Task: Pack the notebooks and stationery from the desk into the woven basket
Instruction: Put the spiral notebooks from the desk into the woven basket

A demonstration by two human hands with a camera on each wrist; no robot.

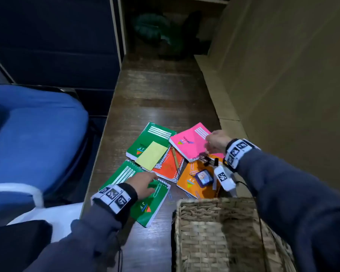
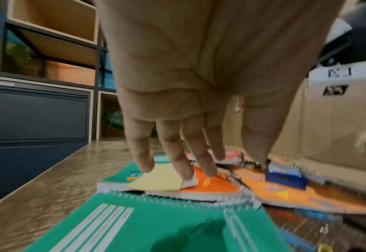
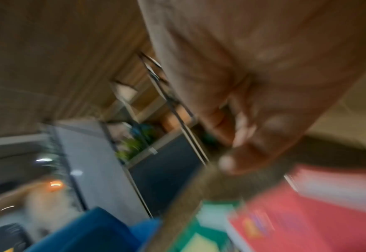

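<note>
- Left hand [image 1: 143,185], fingers spread, empty, above near green spiral notebook [image 1: 145,205].
- Right hand [image 1: 216,141] at pink spiral notebook [image 1: 190,143]; grip unclear.
- Woven wicker basket [image 1: 200,228] beside pile; lift top books first, square edges.

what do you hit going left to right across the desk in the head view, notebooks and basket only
near green notebook under the left hand → far green notebook → red-orange notebook → pink notebook at the right hand → woven basket
</note>
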